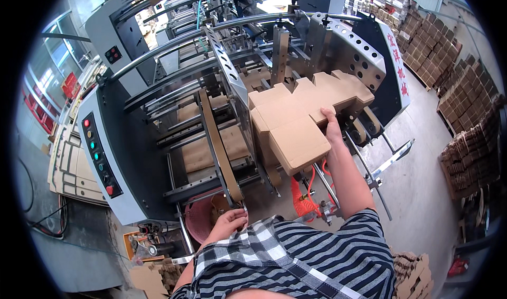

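Note:
My right hand (331,125) is closed on the near right edge of a stack of flat brown die-cut cardboard blanks (298,111). Its thumb lies on the top sheet, and the other fingers are hidden under the edge. The stack sits in the feeding end of a machine, against an upright metal side plate (228,69) with oval holes. Lower down, my left hand (231,224) is closed beside a thin metal part at the near end of a tan belt (216,146). What its fingers hold cannot be made out.
On the machine's left side panel is a row of buttons (96,156). An orange hose coil (302,198) and metal rods hang below the stack. A pink tub (198,220) stands under the belt. Bundled cardboard (430,43) is piled along the right; more blanks (414,275) lie behind me.

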Demonstrator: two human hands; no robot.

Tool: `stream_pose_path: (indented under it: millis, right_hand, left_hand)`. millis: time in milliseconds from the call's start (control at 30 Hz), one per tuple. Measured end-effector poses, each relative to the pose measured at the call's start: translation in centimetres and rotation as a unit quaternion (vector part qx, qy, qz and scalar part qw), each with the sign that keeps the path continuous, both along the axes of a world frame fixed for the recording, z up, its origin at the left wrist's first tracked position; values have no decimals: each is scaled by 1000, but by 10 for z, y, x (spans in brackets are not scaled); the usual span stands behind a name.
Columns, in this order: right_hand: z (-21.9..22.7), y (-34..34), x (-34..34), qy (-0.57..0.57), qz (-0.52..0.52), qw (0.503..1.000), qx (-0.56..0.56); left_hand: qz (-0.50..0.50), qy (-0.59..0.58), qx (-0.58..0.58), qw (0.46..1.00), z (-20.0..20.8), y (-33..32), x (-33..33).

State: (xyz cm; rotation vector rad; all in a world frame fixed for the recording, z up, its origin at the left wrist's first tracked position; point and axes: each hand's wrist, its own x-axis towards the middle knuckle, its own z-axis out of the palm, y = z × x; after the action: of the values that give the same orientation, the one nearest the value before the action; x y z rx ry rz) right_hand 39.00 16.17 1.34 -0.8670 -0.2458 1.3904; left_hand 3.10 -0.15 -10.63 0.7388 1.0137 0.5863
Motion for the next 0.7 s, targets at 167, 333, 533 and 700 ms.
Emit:
stream_pose_path:
  millis: [167, 333, 533, 700]
  right_hand:
    - [-1, 11, -4, -8, -10, 1000, -18]
    - [-9, 28, 1, -5, -4, 999, -41]
    - [-22, 54, 3, -6, 2, 999, -39]
    - [-34, 77, 6, 0, 7, 999, -54]
  left_hand:
    - [-5, 7, 5, 1000, -2, 1, -1]
    - [-8, 19, 10, 1000, 1, 4, 2]
    - [-11, 56, 18, 998, -6, 3, -2]
    - [-9, 27, 21, 999, -16, 2, -4]
